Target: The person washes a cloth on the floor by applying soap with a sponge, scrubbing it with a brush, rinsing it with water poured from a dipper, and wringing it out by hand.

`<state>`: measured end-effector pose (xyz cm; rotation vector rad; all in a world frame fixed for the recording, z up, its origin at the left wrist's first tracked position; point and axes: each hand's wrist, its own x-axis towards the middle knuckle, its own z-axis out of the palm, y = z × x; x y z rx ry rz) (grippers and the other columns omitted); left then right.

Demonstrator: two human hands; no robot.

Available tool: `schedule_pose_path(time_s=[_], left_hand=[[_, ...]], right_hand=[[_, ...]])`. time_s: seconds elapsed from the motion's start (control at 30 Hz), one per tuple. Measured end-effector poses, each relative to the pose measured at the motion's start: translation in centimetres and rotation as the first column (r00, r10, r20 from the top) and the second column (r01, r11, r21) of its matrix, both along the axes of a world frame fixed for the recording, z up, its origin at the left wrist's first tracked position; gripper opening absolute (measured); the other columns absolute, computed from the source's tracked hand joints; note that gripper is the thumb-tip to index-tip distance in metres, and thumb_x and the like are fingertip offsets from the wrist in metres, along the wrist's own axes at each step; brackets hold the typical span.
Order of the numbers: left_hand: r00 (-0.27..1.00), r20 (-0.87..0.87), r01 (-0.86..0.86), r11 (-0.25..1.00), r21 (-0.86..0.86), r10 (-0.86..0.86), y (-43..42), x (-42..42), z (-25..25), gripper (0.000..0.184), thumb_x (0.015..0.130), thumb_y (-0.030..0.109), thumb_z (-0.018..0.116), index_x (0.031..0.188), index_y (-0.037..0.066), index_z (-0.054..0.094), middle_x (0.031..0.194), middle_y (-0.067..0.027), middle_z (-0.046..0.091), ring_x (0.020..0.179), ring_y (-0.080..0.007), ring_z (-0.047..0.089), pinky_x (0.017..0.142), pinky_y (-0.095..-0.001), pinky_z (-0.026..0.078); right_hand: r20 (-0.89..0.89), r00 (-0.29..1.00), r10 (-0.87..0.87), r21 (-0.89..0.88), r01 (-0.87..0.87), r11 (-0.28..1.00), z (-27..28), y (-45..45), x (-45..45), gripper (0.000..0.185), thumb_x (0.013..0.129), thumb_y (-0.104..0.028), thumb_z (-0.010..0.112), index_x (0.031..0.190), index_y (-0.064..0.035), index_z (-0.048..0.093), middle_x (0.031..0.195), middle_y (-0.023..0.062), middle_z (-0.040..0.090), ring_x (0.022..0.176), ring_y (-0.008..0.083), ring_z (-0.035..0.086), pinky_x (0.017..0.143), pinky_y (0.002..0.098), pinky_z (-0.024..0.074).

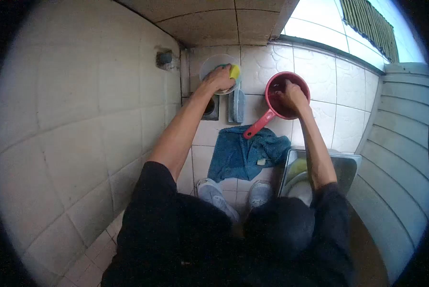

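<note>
My left hand (219, 79) is closed on a yellow-green sponge (234, 71) over a round, pale, translucent bowl (208, 64) on the tiled floor. The hand hides much of the bowl's inside. To the right, a red dipper (271, 109) with a long handle stands on the tiles, its handle pointing toward me. My right hand (294, 94) reaches over its rim, and the fingers are inside, somewhat apart. Nothing is visible in them, though the dark inside makes the fingertips hard to see.
A grey-blue brush-like block (236, 106) lies below the bowl, beside a dark floor drain (209, 109). A wet blue-green cloth (233, 155) is spread before my shoes. A metal basin (346, 165) with dishes stands at right. Tiled wall (90, 95) borders the left, ridged panel (401, 129) the right.
</note>
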<state>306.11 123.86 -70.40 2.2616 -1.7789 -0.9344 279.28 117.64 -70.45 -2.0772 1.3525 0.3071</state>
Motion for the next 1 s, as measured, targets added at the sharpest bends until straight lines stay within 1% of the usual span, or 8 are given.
schedule_pose_path(time_s=[0.1,0.27,0.43,0.63,0.73,0.77,0.87,1.0], left_hand=[[0.991,0.058,0.112,0.985,0.131,-0.12,-0.8,0.6,-4.7,0.039,0.075,0.021,0.053,0.107,-0.002,0.054,0.106,-0.0248,0.057,0.099,-0.039,0.054,0.082,-0.0442,0.046],[0.978,0.148,0.117,0.97,0.215,-0.15,-1.3,0.0,-2.7,0.03,0.078,0.023,0.05,0.096,0.002,0.062,0.098,-0.0259,0.059,0.091,-0.0378,0.058,0.079,-0.0444,0.046],[0.998,0.047,0.042,0.988,0.148,-0.049,0.7,-0.2,5.3,0.029,0.077,0.024,0.053,0.096,0.003,0.062,0.1,-0.0228,0.06,0.089,-0.0352,0.06,0.077,-0.0431,0.047],[0.948,-0.18,0.26,0.965,-0.04,-0.263,5.9,-3.7,13.4,0.028,0.079,0.024,0.053,0.097,0.004,0.061,0.097,-0.0195,0.058,0.093,-0.0299,0.057,0.08,-0.0409,0.044],[0.904,-0.073,0.407,0.9,-0.157,-0.421,9.3,-6.7,15.6,0.029,0.081,0.025,0.052,0.097,0.003,0.061,0.101,-0.0165,0.055,0.099,-0.0303,0.052,0.086,-0.0394,0.04],[0.905,-0.07,0.405,0.9,-0.161,-0.42,9.5,-6.4,15.3,0.029,0.081,0.025,0.052,0.097,0.003,0.061,0.101,-0.0165,0.055,0.099,-0.0303,0.052,0.086,-0.0394,0.04],[0.925,-0.112,0.359,0.932,-0.055,-0.363,10.9,-5.1,12.7,0.033,0.084,0.027,0.051,0.103,0.002,0.06,0.106,-0.0159,0.053,0.105,-0.0322,0.048,0.09,-0.0395,0.038],[0.954,-0.232,0.146,0.971,-0.188,-0.188,11.5,-6.5,12.7,0.031,0.086,0.026,0.049,0.102,0.002,0.059,0.107,-0.0183,0.054,0.104,-0.0337,0.049,0.088,-0.0411,0.038]], right_hand=[[0.168,0.986,-0.021,-0.176,0.051,0.983,5.4,1.9,0.2,0.039,0.081,-0.022,0.059,0.11,0.0019,0.052,0.102,0.0246,0.059,0.095,0.0316,0.059,0.077,0.0368,0.0487],[0.551,0.714,-0.433,0.34,0.281,0.897,11.8,5.6,0.4,0.036,0.084,-0.023,0.056,0.11,0.0009,0.055,0.101,0.0196,0.061,0.093,0.0295,0.06,0.082,0.0365,0.0456],[0.501,0.804,-0.321,0.408,0.108,0.907,12.2,9.2,2.9,0.04,0.083,-0.024,0.058,0.115,-0.0011,0.051,0.104,0.0193,0.059,0.092,0.0317,0.06,0.081,0.0378,0.0458],[0.233,0.839,0.491,-0.38,-0.387,0.84,6.6,13.6,8.1,0.034,0.083,-0.018,0.055,0.115,-0.0059,0.052,0.113,0.0162,0.053,0.105,0.0263,0.051,0.09,0.0395,0.0399],[0.806,0.565,0.177,-0.128,-0.125,0.984,0.3,16.6,8.2,0.032,0.077,-0.021,0.058,0.106,-0.0079,0.055,0.107,0.0112,0.055,0.105,0.0239,0.05,0.085,0.0363,0.0425],[0.805,0.564,0.183,-0.134,-0.126,0.983,1.2,16.8,8.2,0.032,0.077,-0.021,0.058,0.106,-0.0079,0.055,0.107,0.0112,0.055,0.105,0.0239,0.05,0.085,0.0363,0.0425],[0.007,0.708,0.707,-0.283,-0.676,0.68,8.4,16.5,8.4,0.029,0.077,-0.021,0.052,0.102,-0.0086,0.061,0.099,0.0084,0.059,0.098,0.0228,0.054,0.085,0.0369,0.0415],[0.021,0.741,0.672,-0.439,-0.597,0.672,8.4,16.2,7.6,0.033,0.075,-0.021,0.053,0.105,-0.0094,0.06,0.104,0.0086,0.059,0.1,0.0243,0.053,0.086,0.0385,0.0399]])
